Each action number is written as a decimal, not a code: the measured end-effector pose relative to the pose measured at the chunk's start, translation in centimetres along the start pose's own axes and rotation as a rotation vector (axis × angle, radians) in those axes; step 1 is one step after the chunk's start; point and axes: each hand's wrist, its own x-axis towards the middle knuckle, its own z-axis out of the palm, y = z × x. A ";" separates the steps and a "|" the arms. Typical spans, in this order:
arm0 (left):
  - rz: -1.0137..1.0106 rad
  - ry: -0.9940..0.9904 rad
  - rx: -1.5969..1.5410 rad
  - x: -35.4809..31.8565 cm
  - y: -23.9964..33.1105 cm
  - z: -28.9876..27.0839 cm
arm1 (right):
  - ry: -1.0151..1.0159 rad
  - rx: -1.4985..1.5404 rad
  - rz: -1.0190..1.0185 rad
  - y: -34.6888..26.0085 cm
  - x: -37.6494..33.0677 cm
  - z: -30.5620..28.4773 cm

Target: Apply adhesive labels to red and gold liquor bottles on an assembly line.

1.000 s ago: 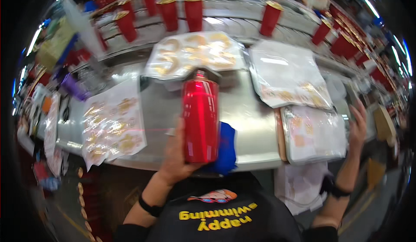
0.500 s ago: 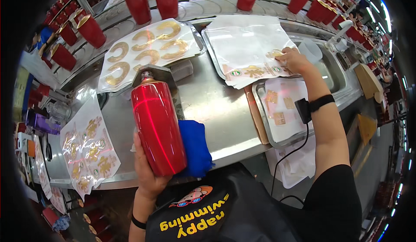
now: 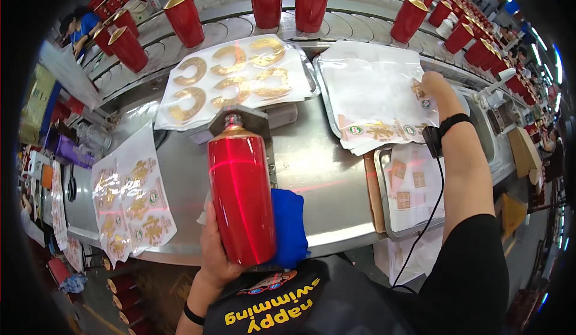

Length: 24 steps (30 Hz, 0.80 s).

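My left hand [image 3: 217, 252] is wrapped around the lower left side of a glossy red bottle [image 3: 241, 194]. The bottle slants away from me, its neck against a dark angular metal holder [image 3: 259, 123]; thin red light lines cross it. On the right, my right hand [image 3: 434, 85] has its fingers bent and closed at a gold decal [image 3: 417, 87] by the right edge of a stack of white decal sheets [image 3: 366, 83]. Its fingertips are partly hidden. A blue cloth [image 3: 290, 227] lies beside the bottle.
Sheets with gold C-shaped decals [image 3: 231, 98] lie beyond the bottle. Another decal sheet [image 3: 135, 194] hangs at the left bench edge. At right, a metal tray [image 3: 387, 221] holds small gold square decals. Red bottles [image 3: 266, 2] stand on a conveyor behind. A dark cable [image 3: 423, 233] hangs from my right wrist.
The view has shifted, so the bench appears farther right and lower. My right hand stays at the right edge of the sheets, its wrist bent more. The left hand keeps hold of the bottle.
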 end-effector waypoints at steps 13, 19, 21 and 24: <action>0.032 0.056 -0.037 -0.5 -0.9 0.7 | -0.060 0.554 0.135 3.1 0.4 0.3; -0.322 0.226 -0.600 -0.5 -1.2 1.8 | -0.361 0.386 -0.050 4.2 -2.1 -1.1; -0.059 0.067 -0.372 -0.7 -1.2 1.5 | -0.511 0.200 -0.059 4.3 -2.3 -1.4; -0.046 0.070 -0.437 -1.1 -1.6 1.1 | -0.386 0.516 0.172 4.1 -2.0 -1.3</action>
